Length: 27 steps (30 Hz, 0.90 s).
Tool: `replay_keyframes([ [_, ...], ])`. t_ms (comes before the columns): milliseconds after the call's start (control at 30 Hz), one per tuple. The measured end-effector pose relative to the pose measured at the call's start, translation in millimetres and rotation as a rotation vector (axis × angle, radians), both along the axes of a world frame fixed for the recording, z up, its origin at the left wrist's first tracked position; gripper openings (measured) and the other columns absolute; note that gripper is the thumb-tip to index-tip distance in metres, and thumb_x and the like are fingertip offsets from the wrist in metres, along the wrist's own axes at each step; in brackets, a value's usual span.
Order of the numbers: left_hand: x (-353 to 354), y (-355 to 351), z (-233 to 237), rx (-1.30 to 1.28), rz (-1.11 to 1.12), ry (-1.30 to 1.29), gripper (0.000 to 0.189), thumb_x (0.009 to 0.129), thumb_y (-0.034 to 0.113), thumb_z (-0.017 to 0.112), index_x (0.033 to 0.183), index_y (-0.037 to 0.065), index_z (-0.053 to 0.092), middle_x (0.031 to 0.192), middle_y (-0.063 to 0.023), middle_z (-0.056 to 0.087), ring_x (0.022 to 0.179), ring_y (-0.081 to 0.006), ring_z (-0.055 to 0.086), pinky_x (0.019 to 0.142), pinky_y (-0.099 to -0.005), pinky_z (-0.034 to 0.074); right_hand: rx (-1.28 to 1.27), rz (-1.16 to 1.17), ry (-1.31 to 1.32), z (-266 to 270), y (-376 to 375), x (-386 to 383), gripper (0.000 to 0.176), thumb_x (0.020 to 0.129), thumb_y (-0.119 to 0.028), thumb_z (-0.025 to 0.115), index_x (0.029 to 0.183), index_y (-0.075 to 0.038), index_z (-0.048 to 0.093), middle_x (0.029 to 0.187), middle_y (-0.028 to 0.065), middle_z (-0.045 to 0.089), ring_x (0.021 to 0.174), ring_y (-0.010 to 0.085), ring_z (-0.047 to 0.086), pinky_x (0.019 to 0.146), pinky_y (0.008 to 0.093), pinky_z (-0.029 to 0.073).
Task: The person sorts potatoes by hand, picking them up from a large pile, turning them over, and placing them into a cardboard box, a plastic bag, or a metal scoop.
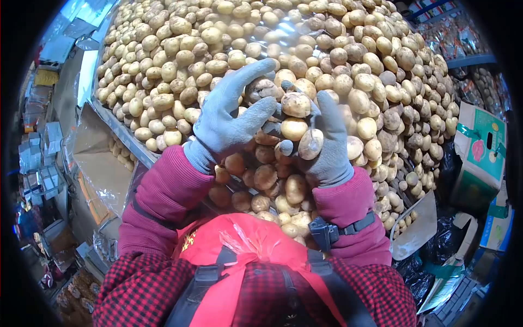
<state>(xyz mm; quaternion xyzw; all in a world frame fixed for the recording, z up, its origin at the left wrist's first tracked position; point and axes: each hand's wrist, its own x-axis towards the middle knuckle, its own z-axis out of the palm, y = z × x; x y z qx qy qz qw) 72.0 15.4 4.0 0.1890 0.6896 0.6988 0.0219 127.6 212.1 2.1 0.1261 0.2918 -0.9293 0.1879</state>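
A big heap of small tan potatoes [348, 60] fills the display bin in front of me. Both my hands wear grey gloves. My left hand [231, 111] lies spread over potatoes near the heap's front, its fingers cupping a brownish potato [261, 88]. My right hand [321, 141] is curled around several potatoes [297, 117], pressing them towards the left hand. Below the hands a red plastic bag [245, 240] hangs open against my chest, with potatoes [272, 191] at its mouth.
The bin's metal edge [122, 133] runs along the left. A cardboard box lined with plastic [98, 158] stands beside it. On the right are a green and white carton [482, 144], a cardboard scrap [417, 229] and black bags. Shelves of packaged goods lie at the far right.
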Motion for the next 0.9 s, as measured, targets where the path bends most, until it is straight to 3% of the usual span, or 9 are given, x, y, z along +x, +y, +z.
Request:
replay_keyframes([
  [100,0,3,4,-0.162,0.033,0.183,0.057,0.092,0.014,0.077,0.144,-0.001,0.06,0.121,-0.013,0.071,0.112,-0.0232,0.067,0.1,-0.0353,0.053,-0.153,0.012,-0.001,-4,0,2,0.074,0.108,-0.062,0.043,0.157,-0.007,0.042,0.142,0.0156,0.061,0.112,0.0261,0.071,0.071,0.0299,0.063],
  [233,2,22,14,-0.246,-0.096,0.4,0.056,0.09,0.027,0.076,0.138,0.003,0.063,0.117,-0.0177,0.069,0.106,-0.0369,0.066,0.096,-0.0463,0.049,0.585,-0.158,0.644,-26,-6,17,0.057,0.114,-0.049,0.039,0.149,-0.006,0.049,0.138,0.0113,0.062,0.117,0.0204,0.067,0.09,0.0342,0.061],
  [300,-4,29,17,-0.356,-0.113,0.594,0.052,0.089,0.012,0.075,0.137,-0.003,0.062,0.114,-0.0185,0.069,0.1,-0.034,0.069,0.092,-0.0423,0.052,0.218,-0.037,0.317,-35,3,14,0.051,0.112,-0.008,0.047,0.162,-0.009,0.036,0.154,0.0115,0.052,0.133,0.0222,0.059,0.108,0.0386,0.055],
  [367,-5,33,12,-0.401,-0.068,0.593,0.053,0.089,0.025,0.074,0.135,-0.001,0.064,0.115,-0.0202,0.07,0.103,-0.0397,0.068,0.095,-0.0469,0.05,-0.1,0.03,0.099,-26,3,8,0.051,0.116,-0.033,0.041,0.161,-0.008,0.038,0.151,0.0126,0.054,0.135,0.0241,0.059,0.112,0.0379,0.051],
  [467,1,36,14,-0.411,-0.092,0.593,0.054,0.088,0.027,0.076,0.132,-0.001,0.063,0.117,-0.0209,0.069,0.107,-0.0413,0.065,0.096,-0.0483,0.05,0.176,0.067,0.178,-1,-7,8,0.071,0.107,-0.063,0.046,0.153,-0.009,0.047,0.143,0.0122,0.06,0.132,0.0258,0.061,0.109,0.0398,0.054],
  [500,7,35,19,-0.419,-0.079,0.649,0.058,0.087,0.031,0.077,0.134,0.001,0.063,0.122,-0.0203,0.068,0.114,-0.0406,0.064,0.1,-0.0511,0.048,-0.071,0.099,0.026,-4,-4,9,0.069,0.107,-0.063,0.046,0.151,-0.01,0.048,0.147,0.0117,0.057,0.133,0.0254,0.059,0.106,0.0415,0.055],
  [567,13,33,21,-0.5,-0.073,0.734,0.062,0.086,0.036,0.077,0.139,0.006,0.062,0.129,-0.019,0.065,0.12,-0.0402,0.062,0.107,-0.0553,0.045,0.602,-0.021,0.471,-36,0,17,0.065,0.109,-0.06,0.043,0.152,-0.012,0.045,0.153,0.0127,0.051,0.135,0.0269,0.057,0.108,0.043,0.053],
  [633,20,33,13,-0.537,-0.095,0.74,0.061,0.088,0.041,0.07,0.143,0.015,0.06,0.138,-0.017,0.059,0.124,-0.0379,0.058,0.107,-0.0579,0.041,-0.215,-0.116,-0.146,-15,-2,9,0.067,0.11,-0.059,0.038,0.157,-0.011,0.042,0.154,0.013,0.05,0.137,0.0299,0.055,0.115,0.0453,0.048],
  [900,16,18,30,-0.415,-0.128,0.738,0.054,0.091,0.041,0.069,0.14,0.019,0.065,0.136,-0.02,0.06,0.121,-0.037,0.06,0.106,-0.0541,0.042,-0.27,-0.036,-0.095,-7,3,7,0.075,0.107,-0.066,0.037,0.157,-0.01,0.045,0.145,0.0136,0.058,0.13,0.0283,0.06,0.11,0.0431,0.05],
])
